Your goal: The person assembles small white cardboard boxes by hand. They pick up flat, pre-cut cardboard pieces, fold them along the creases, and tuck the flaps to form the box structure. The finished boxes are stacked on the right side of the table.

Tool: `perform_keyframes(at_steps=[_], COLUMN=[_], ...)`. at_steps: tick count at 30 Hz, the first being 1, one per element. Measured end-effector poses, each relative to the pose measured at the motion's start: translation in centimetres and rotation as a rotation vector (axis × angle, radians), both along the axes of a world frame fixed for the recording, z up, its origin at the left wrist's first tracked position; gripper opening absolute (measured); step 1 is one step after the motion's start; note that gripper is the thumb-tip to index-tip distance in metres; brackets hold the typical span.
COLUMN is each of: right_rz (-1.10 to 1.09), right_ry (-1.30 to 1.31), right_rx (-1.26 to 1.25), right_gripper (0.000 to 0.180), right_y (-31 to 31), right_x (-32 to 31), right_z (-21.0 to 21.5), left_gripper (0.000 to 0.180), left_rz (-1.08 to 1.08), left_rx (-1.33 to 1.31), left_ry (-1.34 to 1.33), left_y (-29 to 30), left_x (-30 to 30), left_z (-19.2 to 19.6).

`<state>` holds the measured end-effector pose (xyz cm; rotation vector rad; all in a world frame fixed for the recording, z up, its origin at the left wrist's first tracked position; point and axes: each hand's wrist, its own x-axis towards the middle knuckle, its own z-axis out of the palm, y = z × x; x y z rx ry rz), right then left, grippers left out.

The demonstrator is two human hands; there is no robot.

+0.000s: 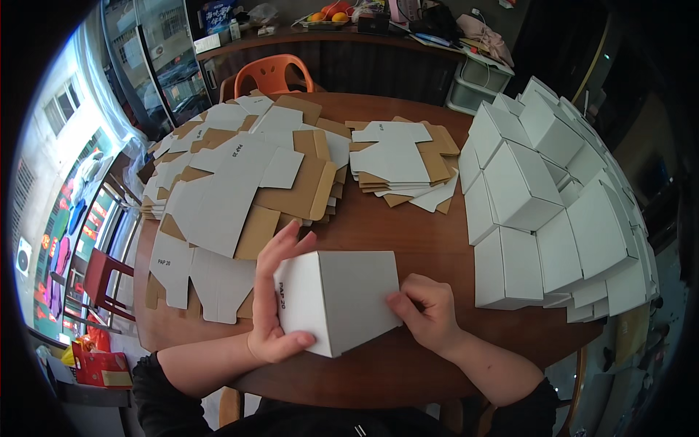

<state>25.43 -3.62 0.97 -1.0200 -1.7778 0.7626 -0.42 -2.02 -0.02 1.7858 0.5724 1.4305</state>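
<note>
A white cardboard box, folded up into its solid shape, is tilted just above the near part of the table. My left hand cradles its printed left end, palm against it, with the fingers stretched up along the far side and the thumb at the lower edge. On the opposite end, my right hand has its fingers curled, and the thumb presses at the box's right edge. The right fingertips are partly hidden. Flat unfolded box blanks, white outside and brown inside, lie in a large heap beyond my left hand.
A smaller stack of blanks sits mid-table. Finished white boxes are piled high along the right side of the wooden table. Behind the table are an orange chair and a cluttered counter. A dark red stool stands left.
</note>
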Motion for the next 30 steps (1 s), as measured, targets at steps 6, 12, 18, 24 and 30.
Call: perform_keyframes(at_steps=[6, 12, 18, 24, 30], right_rz=[0.074, -0.01, -0.149, 0.076, 0.059], right_ry=[0.034, -0.03, 0.053, -0.312, -0.284], right_rx=[0.184, 0.16, 0.292, 0.913, 1.002], right_gripper=[0.042, 0.036, 0.036, 0.049, 0.028], right_y=[0.2, 0.0, 0.7, -1.3, -3.1], right_x=[0.5, 0.8, 0.6, -0.1, -1.2], right_z=[0.0, 0.2, 0.4, 1.4, 1.6], left_gripper=[0.123, 0.128, 0.126, 0.116, 0.088], left_rz=[-0.108, 0.016, 0.158, 0.133, 0.177], left_rx=[-0.095, -0.077, 0.147, 0.459, 0.67], left_ry=[0.026, 0.208, 0.366, 0.391, 0.355], left_y=[0.6, 0.2, 0.6, -0.7, -0.7], left_x=[0.2, 0.0, -0.2, 0.0, 0.5], left_z=[0.3, 0.4, 1.6, 2.3, 2.3])
